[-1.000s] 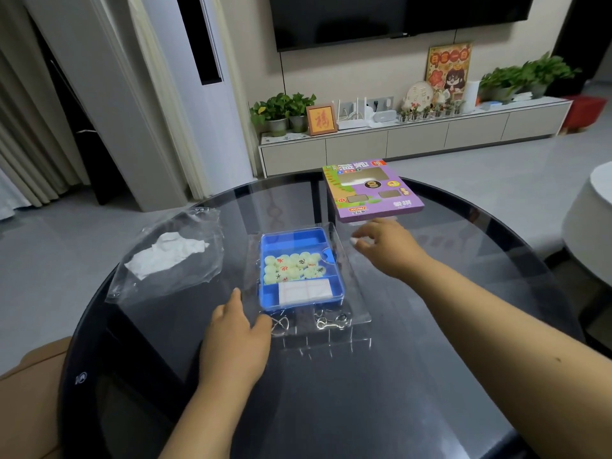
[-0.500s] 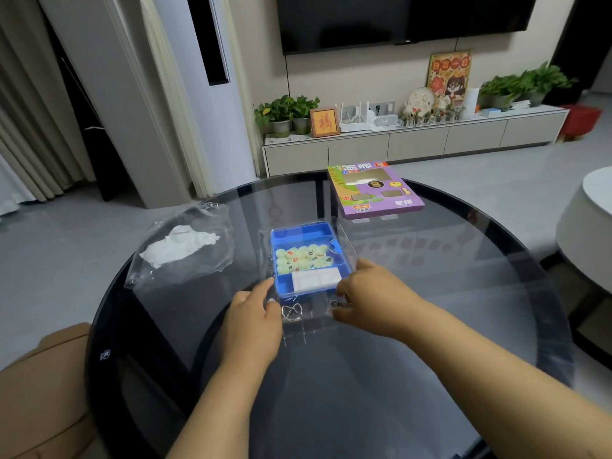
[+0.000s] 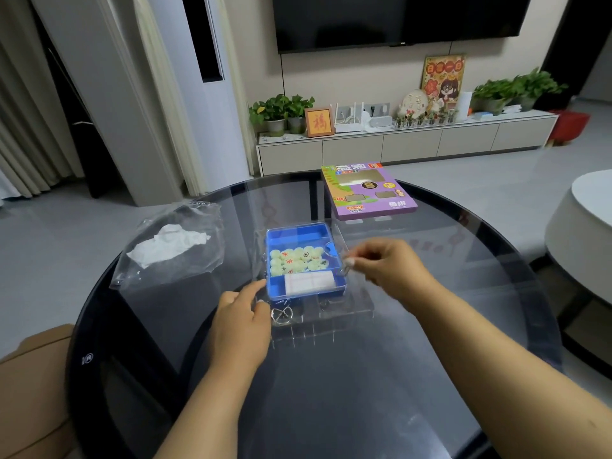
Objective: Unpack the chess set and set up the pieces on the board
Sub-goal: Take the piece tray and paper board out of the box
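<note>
Head view: blue tray [image 3: 299, 234] under clear lid, between both hands.
Light, rigid, slippery; right hand [image 3: 385, 270] pinches lid's right edge, left hand [image 3: 239, 321] relaxed, fingertips [image 3: 260, 285] steadying corner.

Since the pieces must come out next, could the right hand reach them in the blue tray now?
Probably not yet: a clear lid seems to cover the blue tray, with the right hand at its edge.

We see a clear bag [image 3: 172, 246] with crumpled white paper [image 3: 169, 241] inside at ten o'clock on the glass counter [image 3: 331, 392]. Beyond, at twelve, a dark TV [image 3: 397, 18] hangs above a low cabinet [image 3: 407, 144] carrying potted plants [image 3: 281, 111] and a framed picture [image 3: 319, 121].
</note>
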A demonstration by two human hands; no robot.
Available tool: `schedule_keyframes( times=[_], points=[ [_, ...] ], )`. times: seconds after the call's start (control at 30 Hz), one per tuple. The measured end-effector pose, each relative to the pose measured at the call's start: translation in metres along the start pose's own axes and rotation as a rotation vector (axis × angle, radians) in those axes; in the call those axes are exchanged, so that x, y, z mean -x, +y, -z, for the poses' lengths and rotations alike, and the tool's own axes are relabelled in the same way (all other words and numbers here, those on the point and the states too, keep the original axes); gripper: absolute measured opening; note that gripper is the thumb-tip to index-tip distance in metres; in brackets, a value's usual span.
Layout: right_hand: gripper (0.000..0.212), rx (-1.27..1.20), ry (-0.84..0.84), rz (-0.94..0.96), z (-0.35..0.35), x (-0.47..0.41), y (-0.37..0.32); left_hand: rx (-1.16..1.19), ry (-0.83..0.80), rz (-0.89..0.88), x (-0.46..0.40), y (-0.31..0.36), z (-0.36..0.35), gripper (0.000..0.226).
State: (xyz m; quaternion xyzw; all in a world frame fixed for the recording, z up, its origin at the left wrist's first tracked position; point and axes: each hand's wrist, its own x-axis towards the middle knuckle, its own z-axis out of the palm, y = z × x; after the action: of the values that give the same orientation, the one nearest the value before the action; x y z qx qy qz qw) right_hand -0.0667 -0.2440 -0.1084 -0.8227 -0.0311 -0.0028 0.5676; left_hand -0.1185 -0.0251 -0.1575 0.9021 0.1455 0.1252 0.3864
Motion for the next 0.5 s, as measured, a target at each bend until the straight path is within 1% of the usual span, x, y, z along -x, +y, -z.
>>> schedule_keyframes(
  times=[0.07, 0.1, 0.17, 0.23, 0.3, 0.4, 0.47, 0.5],
  points=[
    [0.003, -0.120, 0.195, -0.046, 0.014, -0.010, 0.009, 0.006, 0.004, -0.008, 0.000, -0.001, 0.000, 0.043],
    [0.004, -0.137, 0.257, -0.066, 0.021, -0.015, 0.016, 0.007, 0.007, -0.008, -0.001, -0.001, 0.000, 0.043],
    [0.010, -0.125, 0.326, -0.118, 0.032, -0.023, 0.035, 0.006, 0.011, -0.004, -0.001, -0.001, -0.001, 0.042],
    [0.015, -0.021, 0.360, -0.161, 0.040, -0.029, 0.054, 0.005, 0.014, -0.003, -0.001, -0.002, -0.002, 0.042],
    [0.024, 0.229, 0.341, -0.152, 0.044, -0.033, 0.065, 0.004, 0.016, -0.002, -0.001, -0.002, -0.002, 0.042],
    [0.039, 0.623, 0.214, -0.073, 0.043, -0.036, 0.072, -0.005, 0.019, -0.002, -0.001, -0.003, -0.002, 0.042],
    [0.044, 0.770, 0.146, -0.004, 0.038, -0.038, 0.074, -0.010, 0.021, -0.006, -0.002, -0.004, -0.002, 0.041],
    [0.045, 0.815, 0.113, 0.001, 0.035, -0.039, 0.074, -0.014, 0.023, -0.008, -0.002, -0.004, -0.003, 0.041]
  ],
)
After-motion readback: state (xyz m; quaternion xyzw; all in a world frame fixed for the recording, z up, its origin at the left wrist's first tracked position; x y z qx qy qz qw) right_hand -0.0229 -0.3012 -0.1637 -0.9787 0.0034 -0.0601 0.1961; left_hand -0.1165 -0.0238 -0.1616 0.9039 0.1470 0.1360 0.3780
